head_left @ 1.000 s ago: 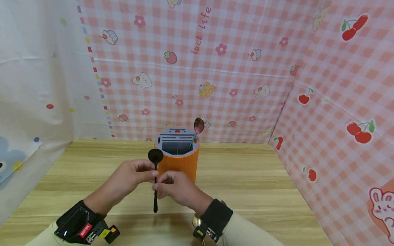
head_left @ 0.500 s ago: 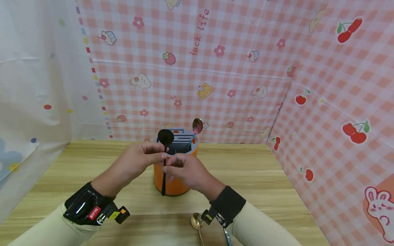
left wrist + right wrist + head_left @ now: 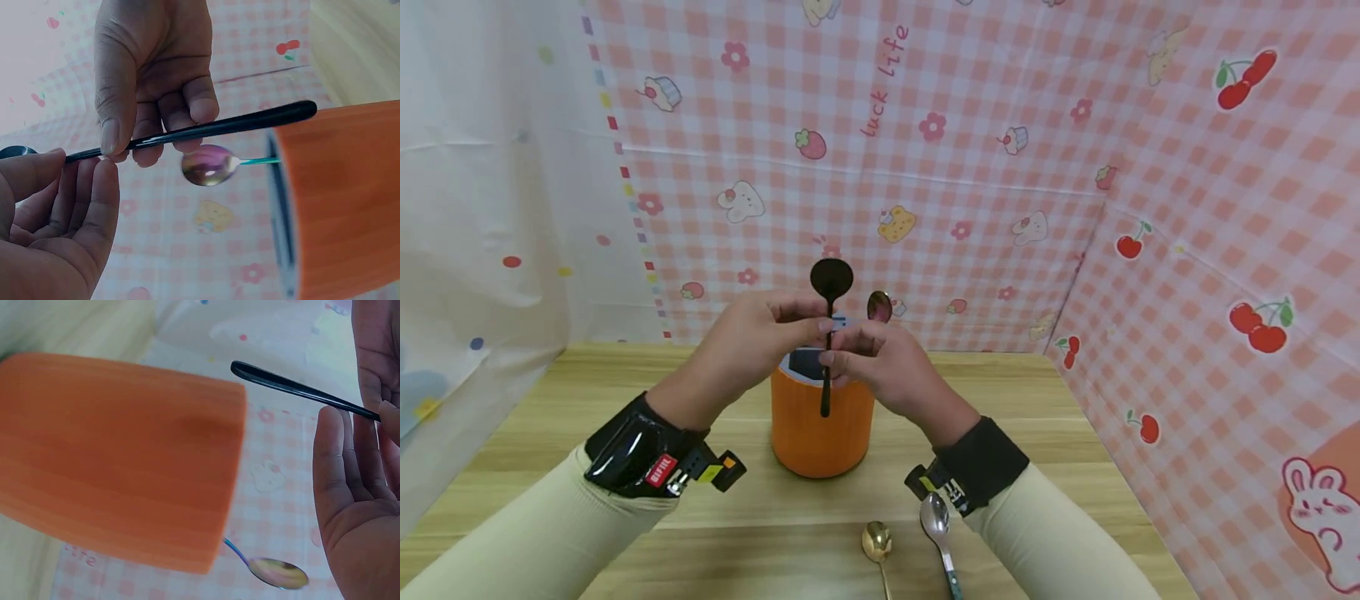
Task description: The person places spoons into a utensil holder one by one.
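Note:
A black spoon (image 3: pixel 832 278) stands upright, its round bowl uppermost, in front of the orange utensil holder's (image 3: pixel 822 433) top. My left hand (image 3: pixel 752 337) pinches its handle just below the bowl. Lower on the same handle, my right hand (image 3: pixel 887 367) pinches it between thumb and fingers. In the left wrist view the handle's free end (image 3: pixel 300 111) overlaps the rim of the holder. The right wrist view shows that end (image 3: pixel 250 370) beside the rim too. A rainbow-tinted spoon (image 3: pixel 209 165) stands bowl-up in the holder, partly hidden by my right hand in the head view.
A gold spoon (image 3: pixel 877 542) and a silver spoon (image 3: pixel 936 518) with a patterned handle lie on the wooden table (image 3: pixel 1037 467), near its front. Behind hangs a pink checked cloth (image 3: pixel 820 192), which also covers the right side.
Both hands have carried the black spoon upward and slightly right, from in front of the holder to level with its top. The gold and silver spoons have come fully into view.

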`<state>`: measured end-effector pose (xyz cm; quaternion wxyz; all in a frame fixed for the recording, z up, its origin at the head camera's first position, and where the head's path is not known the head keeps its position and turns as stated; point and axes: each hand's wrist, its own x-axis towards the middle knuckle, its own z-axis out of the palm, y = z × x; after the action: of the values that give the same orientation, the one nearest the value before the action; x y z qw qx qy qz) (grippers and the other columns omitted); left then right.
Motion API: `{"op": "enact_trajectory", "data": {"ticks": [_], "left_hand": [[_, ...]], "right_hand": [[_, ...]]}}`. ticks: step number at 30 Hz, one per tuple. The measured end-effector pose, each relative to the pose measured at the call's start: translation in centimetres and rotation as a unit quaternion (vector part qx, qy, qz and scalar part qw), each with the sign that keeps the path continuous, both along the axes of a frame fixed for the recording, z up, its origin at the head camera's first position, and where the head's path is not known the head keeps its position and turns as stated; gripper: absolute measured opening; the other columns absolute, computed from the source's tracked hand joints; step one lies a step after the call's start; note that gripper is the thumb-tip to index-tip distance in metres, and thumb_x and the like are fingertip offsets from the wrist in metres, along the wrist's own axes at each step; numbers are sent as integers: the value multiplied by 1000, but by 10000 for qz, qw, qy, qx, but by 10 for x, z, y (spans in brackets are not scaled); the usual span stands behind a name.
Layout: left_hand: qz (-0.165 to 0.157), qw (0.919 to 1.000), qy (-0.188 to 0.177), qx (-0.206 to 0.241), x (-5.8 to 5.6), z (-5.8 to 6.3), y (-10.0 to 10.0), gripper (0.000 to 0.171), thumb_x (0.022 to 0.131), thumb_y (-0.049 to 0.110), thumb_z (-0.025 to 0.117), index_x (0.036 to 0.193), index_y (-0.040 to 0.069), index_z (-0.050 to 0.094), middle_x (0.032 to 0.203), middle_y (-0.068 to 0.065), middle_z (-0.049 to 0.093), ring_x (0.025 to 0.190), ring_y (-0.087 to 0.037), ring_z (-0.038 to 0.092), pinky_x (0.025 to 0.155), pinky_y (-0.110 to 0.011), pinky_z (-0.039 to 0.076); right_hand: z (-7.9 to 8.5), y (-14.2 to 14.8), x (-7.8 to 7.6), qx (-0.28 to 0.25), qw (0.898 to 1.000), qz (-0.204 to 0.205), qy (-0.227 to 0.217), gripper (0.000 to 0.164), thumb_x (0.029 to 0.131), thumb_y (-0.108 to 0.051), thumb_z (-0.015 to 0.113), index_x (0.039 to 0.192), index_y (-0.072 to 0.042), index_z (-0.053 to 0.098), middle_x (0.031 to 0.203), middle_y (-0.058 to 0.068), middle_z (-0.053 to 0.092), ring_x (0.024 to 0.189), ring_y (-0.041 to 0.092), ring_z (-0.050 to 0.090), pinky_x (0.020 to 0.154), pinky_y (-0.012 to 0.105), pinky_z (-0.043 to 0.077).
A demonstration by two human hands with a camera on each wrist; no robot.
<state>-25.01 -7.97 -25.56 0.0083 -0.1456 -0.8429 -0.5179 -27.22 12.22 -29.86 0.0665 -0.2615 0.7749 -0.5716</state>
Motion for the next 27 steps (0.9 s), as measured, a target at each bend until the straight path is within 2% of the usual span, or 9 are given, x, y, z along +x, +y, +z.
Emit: {"op": "enact_trajectory", "data": {"ticks": [4,9,13,17,23,27], "left_hand": [[58,9999,93,-56,-6,11,11,33,97,35,69,125,17,71,126,0,68,122,-23,60,107,-49,45],[124,9994,157,277,-17,12,24,30,97,32,70,123,15,72,122,0,69,118,-21,61,103,-45,49],[97,9989,157,440,-30,1,31,28,98,27,69,122,11,72,122,-4,69,117,-23,61,100,-44,50],[-44,9990,43,453,-44,-18,35,27,100,22,67,123,8,72,123,-7,70,119,-25,62,102,-44,50],[-135,9994,-182,243,-53,-38,37,27,99,21,67,123,8,72,120,-7,72,117,-25,63,106,-44,46],[-144,9999,-40,-85,-57,-46,35,21,97,16,69,114,6,75,115,-9,70,108,-24,64,94,-38,53]], "right_hand": [[7,6,-5,-140,9991,-284,282,12,96,-14,71,103,-5,68,96,9,70,85,21,70,85,47,59],[10,12,-15,-174,9957,-584,698,11,96,-13,71,102,-4,69,94,8,70,84,24,69,82,41,59],[1,16,-24,-3,9941,-720,810,11,97,-14,70,102,-5,69,93,8,70,85,25,68,79,36,59],[-14,19,-33,477,9926,-861,717,10,98,-16,69,102,-8,71,96,5,71,89,19,68,82,37,58],[-30,23,-40,1338,9818,-950,960,8,97,-20,71,95,-12,73,98,1,69,93,18,65,79,35,53],[-34,22,-41,1678,9760,-947,1011,9,97,-21,71,95,-13,75,102,1,70,98,19,65,80,34,54]]}}
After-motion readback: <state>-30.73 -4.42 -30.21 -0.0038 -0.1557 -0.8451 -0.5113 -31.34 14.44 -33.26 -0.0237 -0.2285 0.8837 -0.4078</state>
